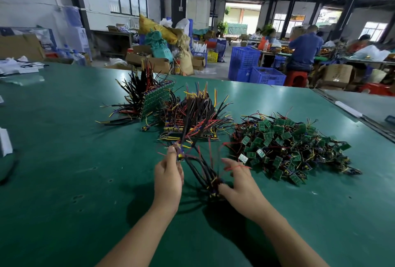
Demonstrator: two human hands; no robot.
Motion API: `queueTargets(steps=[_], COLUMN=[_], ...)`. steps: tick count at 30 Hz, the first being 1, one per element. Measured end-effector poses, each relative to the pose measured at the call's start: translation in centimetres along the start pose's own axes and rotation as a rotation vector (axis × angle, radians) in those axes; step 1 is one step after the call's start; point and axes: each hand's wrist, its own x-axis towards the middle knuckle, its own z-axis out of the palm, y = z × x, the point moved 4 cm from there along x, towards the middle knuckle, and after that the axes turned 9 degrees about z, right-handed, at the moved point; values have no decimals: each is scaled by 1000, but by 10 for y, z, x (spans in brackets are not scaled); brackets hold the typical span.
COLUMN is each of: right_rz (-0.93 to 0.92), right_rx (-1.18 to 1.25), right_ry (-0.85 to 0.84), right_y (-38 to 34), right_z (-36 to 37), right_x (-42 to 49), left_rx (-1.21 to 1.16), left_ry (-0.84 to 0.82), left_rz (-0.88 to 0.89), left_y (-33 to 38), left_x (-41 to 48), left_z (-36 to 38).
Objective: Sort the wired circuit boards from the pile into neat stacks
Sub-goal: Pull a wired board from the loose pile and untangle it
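Our left hand [168, 172] is raised above the green table [64, 160], and its thumb and fingertips pinch a small board [180, 156] with coloured wires sprouting up from it. Just to its right, our right hand [239, 183] holds the base of a bundle [214, 186] of black-wired boards. The thumb is curled against the bundle and the other fingers are half spread, with a thin red wire [237, 167] lying across them. The bundle's wires fan up and away toward the left hand's fingertips. Beyond the right hand and out to its right lies the loose pile [292, 149] of green boards. Straight ahead of both hands sits a flat stack [192, 125] bristling with wires. Farther ahead of the left hand another stack [154, 100] leans on edge.
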Motion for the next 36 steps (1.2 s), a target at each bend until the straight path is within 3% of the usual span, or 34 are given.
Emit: queueTargets(steps=[5,9,14,18,22,27,32,34,36], right_rz=[-147,-265,-441,-503,-415,-179,-55,-41,26], right_rx=[56,-52,-262,-320,-299,-17,25,349,769], right_ry=[150,50,-158,-114,-49,-18,93,130,49], right_y=[-8,-12,-25,-34,-31,-20,-9,-11,-13], right_z=[-9,2,29,43,40,32,19,12,10], right_x=[-5,-7,-6,-6,0,11,18,15,11], left_rx=[-12,-55,-53,-115,-98,-88,-59,-43,-16], left_ry=[209,316,213,14,-188,-289,-282,-333,-413], left_rz=[45,81,45,10,-6,-27,-27,-48,-90], left_y=[3,5,3,3,4,4,6,6,4], left_x=[7,22,26,21,11,0,-2,-4,-8], left_z=[-15,-29,-25,-10,4,19,18,20,24])
